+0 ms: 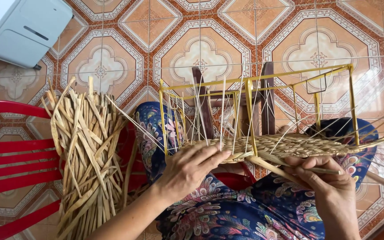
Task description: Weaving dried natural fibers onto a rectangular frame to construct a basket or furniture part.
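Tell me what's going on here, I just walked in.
A person is weaving straw over a yellow wire frame resting on their lap. The left hand presses on the woven straw panel, while the right hand pinches a loose straw strand. A bundle of dried straw strips lies on a red chair to the left.

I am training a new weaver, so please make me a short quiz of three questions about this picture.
1. True or false: the left hand rests flat on the woven panel.
2. What colour is the wire frame?
3. Where is the bundle of dried strips? A: on the red chair. B: inside the frame.

Key: 1 true; 2 yellow; 3 A. The right hand pinches one strip.
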